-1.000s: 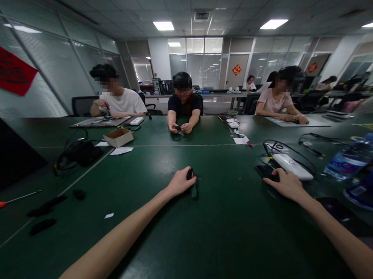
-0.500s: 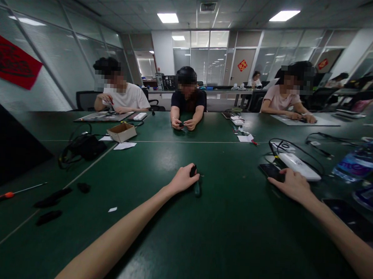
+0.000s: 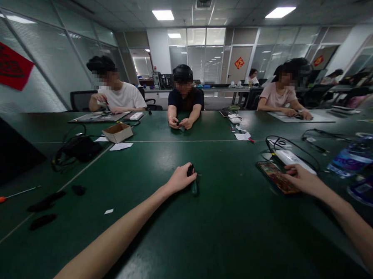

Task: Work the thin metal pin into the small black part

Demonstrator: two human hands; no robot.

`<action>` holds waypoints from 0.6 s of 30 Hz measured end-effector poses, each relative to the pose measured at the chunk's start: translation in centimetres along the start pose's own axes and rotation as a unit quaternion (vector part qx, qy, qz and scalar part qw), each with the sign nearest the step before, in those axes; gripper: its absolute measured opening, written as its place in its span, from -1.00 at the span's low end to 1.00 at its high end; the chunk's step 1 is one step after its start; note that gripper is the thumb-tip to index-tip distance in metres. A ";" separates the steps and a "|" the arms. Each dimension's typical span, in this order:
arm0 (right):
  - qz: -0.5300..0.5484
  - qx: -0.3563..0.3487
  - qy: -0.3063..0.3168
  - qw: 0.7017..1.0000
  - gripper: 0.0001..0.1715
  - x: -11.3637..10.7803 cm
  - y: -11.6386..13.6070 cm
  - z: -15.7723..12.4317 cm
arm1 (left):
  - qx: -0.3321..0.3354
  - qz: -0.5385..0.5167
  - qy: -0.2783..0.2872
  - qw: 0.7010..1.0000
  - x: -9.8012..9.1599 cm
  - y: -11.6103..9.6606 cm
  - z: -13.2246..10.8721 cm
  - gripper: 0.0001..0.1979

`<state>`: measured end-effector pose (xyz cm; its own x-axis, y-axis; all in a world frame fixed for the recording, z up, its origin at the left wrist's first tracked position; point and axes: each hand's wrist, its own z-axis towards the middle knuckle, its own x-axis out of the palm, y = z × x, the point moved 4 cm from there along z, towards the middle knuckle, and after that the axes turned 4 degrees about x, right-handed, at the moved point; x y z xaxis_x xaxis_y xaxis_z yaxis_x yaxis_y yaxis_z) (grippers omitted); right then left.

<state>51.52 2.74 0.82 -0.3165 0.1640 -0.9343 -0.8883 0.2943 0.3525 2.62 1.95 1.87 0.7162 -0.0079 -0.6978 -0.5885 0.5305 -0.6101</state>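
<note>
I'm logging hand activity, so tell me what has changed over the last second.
The right hand has shifted rightward across the phone, uncovering more of it, and its dark screen has lit up. The left hand stays closed around the dark object, in the same place on the table.

Left hand (image 3: 180,178): bare, with a smooth, gently rounded back; fine detail too small to make out.
Left wrist (image 3: 163,191): bare, slim, narrower than the hand.
Left forearm (image 3: 125,232): bare down to the lower edge of view, long, smooth in outline, widening evenly away from the wrist.
Right hand (image 3: 306,180): bare, with slender fingers.
Right wrist (image 3: 323,192): bare, slim.
Right forearm (image 3: 349,214): bare out to the right edge of view, smooth-sided, widening away from the wrist.
</note>
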 end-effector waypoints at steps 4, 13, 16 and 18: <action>0.074 -0.023 0.136 0.988 -0.39 0.2 -1.3 0.1 | -0.003 -0.002 0.001 1.000 0.0 0.0 0.0 -0.86; 0.099 -0.044 0.136 0.985 -0.25 0.9 -0.9 -0.3 | -0.005 -0.005 0.006 1.000 0.0 0.0 0.0 -0.85; 0.044 -0.010 0.069 0.997 -0.33 1.0 -0.8 0.1 | -0.001 -0.007 0.006 1.000 0.0 0.0 0.0 -0.85; 0.008 -0.003 0.023 1.000 -0.39 0.9 -0.7 0.2 | 0.001 -0.004 0.007 1.000 0.0 0.0 0.0 -0.85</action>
<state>51.95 2.88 -0.25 -0.3458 0.1260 -0.9298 -0.8848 0.2861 0.3678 2.62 1.98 1.85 0.7153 -0.0239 -0.6984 -0.5825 0.5316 -0.6149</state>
